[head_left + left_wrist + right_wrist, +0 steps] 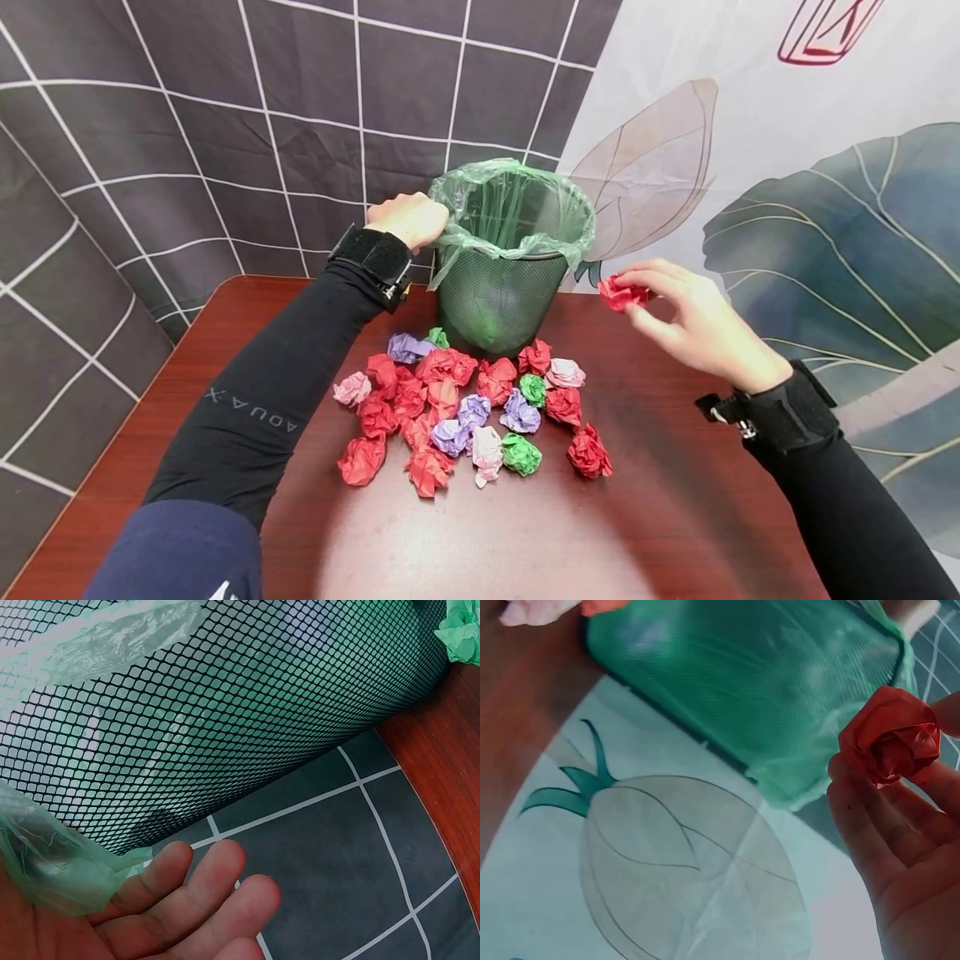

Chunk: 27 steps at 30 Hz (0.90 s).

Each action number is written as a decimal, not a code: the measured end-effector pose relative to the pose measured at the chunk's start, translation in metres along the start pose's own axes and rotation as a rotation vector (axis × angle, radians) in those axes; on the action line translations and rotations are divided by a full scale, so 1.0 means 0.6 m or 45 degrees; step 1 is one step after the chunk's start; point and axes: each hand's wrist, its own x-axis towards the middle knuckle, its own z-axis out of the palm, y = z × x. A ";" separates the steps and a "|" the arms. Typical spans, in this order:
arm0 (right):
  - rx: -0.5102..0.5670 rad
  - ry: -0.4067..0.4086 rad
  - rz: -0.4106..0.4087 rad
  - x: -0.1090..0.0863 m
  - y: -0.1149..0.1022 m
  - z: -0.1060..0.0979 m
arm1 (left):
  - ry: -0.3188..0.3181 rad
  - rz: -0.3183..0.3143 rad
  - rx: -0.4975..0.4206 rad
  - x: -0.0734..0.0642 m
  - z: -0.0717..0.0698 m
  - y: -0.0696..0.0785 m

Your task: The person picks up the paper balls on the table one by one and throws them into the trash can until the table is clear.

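Observation:
A black mesh wastebasket (495, 296) stands upright at the back of the table, lined with a thin green plastic bag (573, 218) folded over its rim. My left hand (408, 218) holds the basket's left rim; in the left wrist view its curled fingers (214, 881) lie beside the mesh, with the bag's edge (71, 874) against the palm. Right of the basket, my right hand (693, 321) pinches a crumpled red paper ball (621, 293) in the air between thumb and fingertips. The right wrist view shows that ball (891, 739) overlapping the bag's edge.
Several crumpled paper balls lie spread before the basket: red (362, 461), purple (521, 412), green (521, 454) and pink (487, 452). One red ball (589, 452) sits at the right. Behind the reddish-brown table (675, 517) hangs a printed cloth (300, 142).

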 end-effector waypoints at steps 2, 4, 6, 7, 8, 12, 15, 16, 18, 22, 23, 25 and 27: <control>0.019 0.020 0.001 0.013 0.000 -0.007 | -0.001 -0.001 0.001 -0.001 -0.001 -0.001; 0.035 0.041 -0.004 0.026 0.001 -0.012 | -0.002 0.002 0.004 -0.002 -0.002 -0.001; 0.044 0.068 -0.012 0.038 0.003 -0.015 | -0.002 0.010 0.008 -0.002 -0.002 -0.001; 0.047 0.082 -0.015 0.045 0.003 -0.017 | 0.001 0.014 0.010 -0.002 -0.002 -0.002; 0.051 0.096 -0.015 0.051 0.003 -0.018 | 0.004 0.017 0.011 -0.003 -0.001 -0.002; 0.040 0.143 0.004 0.078 0.001 -0.021 | 0.011 0.025 0.012 -0.003 -0.001 -0.003; 0.047 0.151 0.005 0.100 -0.001 -0.021 | 0.008 0.020 0.014 -0.002 0.000 -0.003; 0.050 0.149 0.002 0.107 -0.001 -0.020 | 0.006 0.018 0.015 -0.002 -0.001 -0.003; 0.053 0.139 -0.001 0.122 -0.002 -0.018 | 0.002 0.012 0.015 -0.002 -0.001 -0.002; 0.041 0.095 0.003 0.150 -0.002 -0.010 | -0.004 0.011 0.015 -0.002 -0.001 -0.002; 0.037 0.079 0.010 0.156 -0.002 -0.008 | -0.007 0.012 0.015 -0.002 -0.002 -0.002; 0.035 0.047 0.022 0.169 -0.002 -0.003 | -0.010 0.015 0.016 -0.003 -0.003 -0.001; 0.034 0.012 0.036 0.179 -0.001 0.002 | -0.010 0.016 0.017 -0.004 -0.004 -0.001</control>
